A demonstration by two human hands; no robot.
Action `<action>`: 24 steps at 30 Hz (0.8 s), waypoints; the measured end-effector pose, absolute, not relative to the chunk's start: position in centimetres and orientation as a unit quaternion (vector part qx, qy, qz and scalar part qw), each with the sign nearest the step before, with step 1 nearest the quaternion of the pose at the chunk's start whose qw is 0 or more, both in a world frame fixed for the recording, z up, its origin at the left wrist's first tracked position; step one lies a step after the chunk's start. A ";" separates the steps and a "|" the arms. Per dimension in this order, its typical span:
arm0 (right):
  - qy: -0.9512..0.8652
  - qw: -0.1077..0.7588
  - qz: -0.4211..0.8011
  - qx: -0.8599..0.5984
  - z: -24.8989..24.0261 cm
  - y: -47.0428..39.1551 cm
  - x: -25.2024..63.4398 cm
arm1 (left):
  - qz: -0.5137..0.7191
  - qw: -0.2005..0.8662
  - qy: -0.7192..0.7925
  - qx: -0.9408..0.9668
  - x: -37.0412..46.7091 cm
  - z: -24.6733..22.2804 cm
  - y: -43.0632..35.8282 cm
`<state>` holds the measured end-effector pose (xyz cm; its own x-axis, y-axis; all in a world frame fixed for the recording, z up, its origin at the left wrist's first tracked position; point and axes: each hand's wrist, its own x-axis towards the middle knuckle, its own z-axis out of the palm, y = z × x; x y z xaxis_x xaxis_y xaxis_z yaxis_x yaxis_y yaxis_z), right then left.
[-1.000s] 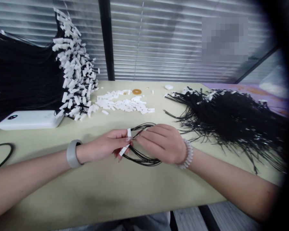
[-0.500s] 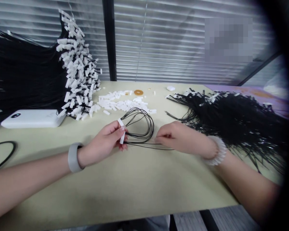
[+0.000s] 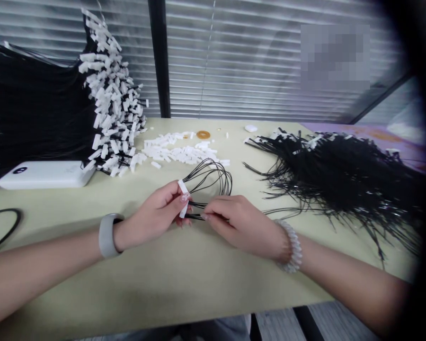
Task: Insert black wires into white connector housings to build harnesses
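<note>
My left hand [image 3: 163, 208] is closed on two white plug connectors, the upper connector [image 3: 182, 186] and the lower connector [image 3: 184, 210], held one above the other with the thumb over their inner ends. Several thin black wires [image 3: 224, 176] bow out in a loop between them. My right hand [image 3: 239, 220] is closed in a pinch just right of the lower connector, its fingertips at a black wire. The tip of that wire is too small to see. Thin black wires [image 3: 287, 211] run from behind this hand toward the pile on the right.
Loose white connectors [image 3: 184, 152] lie behind my hands, with an amber ring [image 3: 203, 135]. A tall bundle of black wires [image 3: 35, 104] with white connectors stands left, behind a white power bank [image 3: 46, 176]. A black wire pile [image 3: 344, 175] lies right; a black cable [image 3: 16, 222] curves left.
My right hand has moved left, up to the lower connector, with its fingers at the wire. My left hand still holds the connectors and has shifted slightly right.
</note>
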<state>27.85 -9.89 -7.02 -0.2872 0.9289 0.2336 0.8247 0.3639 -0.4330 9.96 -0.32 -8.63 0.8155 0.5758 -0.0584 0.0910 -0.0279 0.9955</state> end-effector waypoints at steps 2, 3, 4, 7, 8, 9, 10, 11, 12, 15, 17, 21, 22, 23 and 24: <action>-0.793 0.215 0.096 -0.561 -7.2 -9.9 27.8 | 0.186 0.660 0.241 0.687 10.0 -8.7 -0.3; -0.795 0.205 0.084 -0.564 -7.2 -9.9 27.8 | 0.187 0.663 0.241 0.684 10.0 -8.8 -0.3; -0.801 0.191 0.066 -0.563 -7.3 -9.9 27.9 | 0.188 0.665 0.242 0.681 10.0 -8.8 -0.3; -0.822 0.146 -0.007 -0.551 -7.1 -9.7 28.7 | 0.190 0.673 0.249 0.670 10.0 -8.8 -0.3; -0.821 0.141 -0.038 -0.552 -6.9 -9.6 29.1 | 0.191 0.675 0.253 0.667 10.0 -8.8 -0.3; -0.814 0.145 -0.070 -0.558 -6.6 -9.5 29.7 | 0.192 0.675 0.258 0.664 10.1 -8.8 -0.3; -0.800 0.157 -0.102 -0.570 -6.3 -9.4 30.4 | 0.193 0.675 0.263 0.662 10.1 -8.7 -0.3; -0.780 0.177 -0.133 -0.585 -6.1 -9.2 31.2 | 0.193 0.676 0.268 0.658 10.1 -8.7 -0.3; -0.757 0.204 -0.158 -0.601 -5.9 -9.1 32.1 | 0.192 0.678 0.273 0.655 10.1 -8.6 -0.3; -0.664 0.323 -0.169 -0.652 -5.5 -8.6 35.0 | 0.184 0.685 0.282 0.646 10.1 -8.5 -0.2; -0.591 0.443 -0.102 -0.667 -5.3 -8.3 36.7 | 0.179 0.684 0.282 0.648 10.2 -8.5 -0.2; -0.472 0.667 0.089 -0.570 -4.8 -7.6 38.8 | 0.170 0.676 0.288 0.656 10.1 -8.4 -0.3; -0.455 0.701 0.108 -0.539 -4.6 -7.5 38.9 | 0.170 0.674 0.289 0.658 10.1 -8.3 -0.3; -0.441 0.725 0.119 -0.516 -4.5 -7.5 38.9 | 0.170 0.674 0.290 0.658 10.1 -8.3 -0.3; -0.431 0.738 0.127 -0.503 -4.3 -7.5 38.7 | 0.170 0.675 0.290 0.657 10.1 -8.3 -0.4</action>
